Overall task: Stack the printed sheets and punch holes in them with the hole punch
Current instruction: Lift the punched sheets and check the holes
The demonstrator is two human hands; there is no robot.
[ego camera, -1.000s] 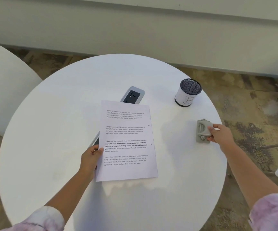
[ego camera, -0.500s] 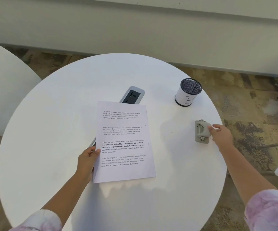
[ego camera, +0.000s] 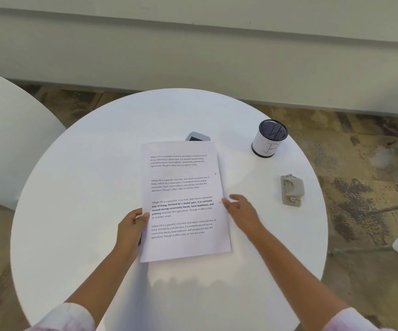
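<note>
The printed sheets (ego camera: pixel 183 201) lie as one stack in the middle of the round white table (ego camera: pixel 85 187), lifted a little at the left edge, with two small punched holes along the right margin. Four short paragraphs of text run down the top page; each starts "Village life is a peaceful, close-knit, and nature-connected way of living", and in the third paragraph several lines are set in bold, among them "Defined by a slower pace, it is centered around strong community bonds, local traditions, and primary". The left hand (ego camera: pixel 131 228) is clamped on the left edge of the sheets, thumb on top of the page and fingers underneath. The right hand (ego camera: pixel 242 211) sits at the right edge of the sheets, fingers spread apart and holding nothing, its fingertips just beside the lower hole. Right of the sheets and well apart from them rests the grey hole punch (ego camera: pixel 291 189). Beyond the sheets' far edge a grey device (ego camera: pixel 198 136) peeks out from under the paper. To the far right of the sheets stands a white cup (ego camera: pixel 268 139) with a dark mesh rim and a handwritten letter, seemingly a "B".
</note>
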